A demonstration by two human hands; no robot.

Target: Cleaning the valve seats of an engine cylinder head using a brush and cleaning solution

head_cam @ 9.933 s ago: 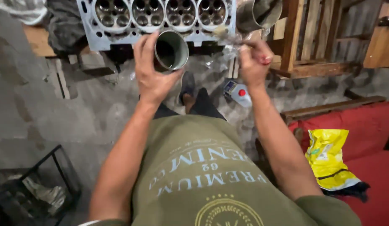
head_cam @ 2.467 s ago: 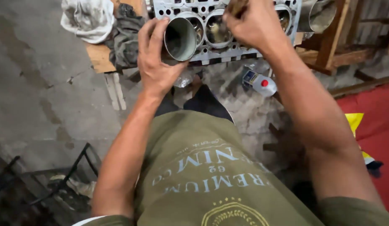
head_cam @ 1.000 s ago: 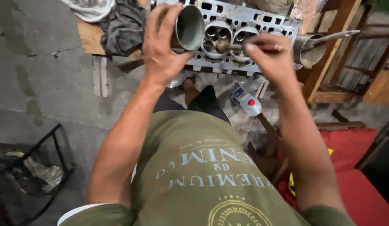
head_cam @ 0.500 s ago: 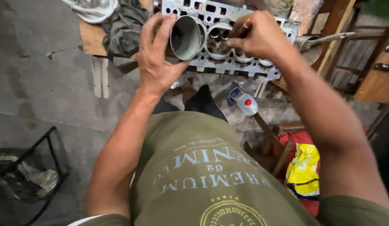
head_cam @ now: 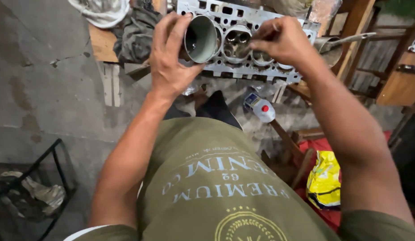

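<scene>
Fingers of your left hand (head_cam: 172, 67) wrap the metal cup (head_cam: 201, 39), tilted over the cylinder head (head_cam: 247, 67); your right hand (head_cam: 283, 42) pinches a thin brush (head_cam: 264, 35) beside it. Rags (head_cam: 136, 31) left.

Cylinder head (head_cam: 243, 67) cut off at top edge, tool in right hand (head_cam: 283, 40) hidden by fingers

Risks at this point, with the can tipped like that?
1. The left hand holds the small round metal can tilted on its side, so its contents may spill onto the grey metal cylinder head.
2. The right hand pinches a thin brush, mostly hidden; it could drip.
</scene>
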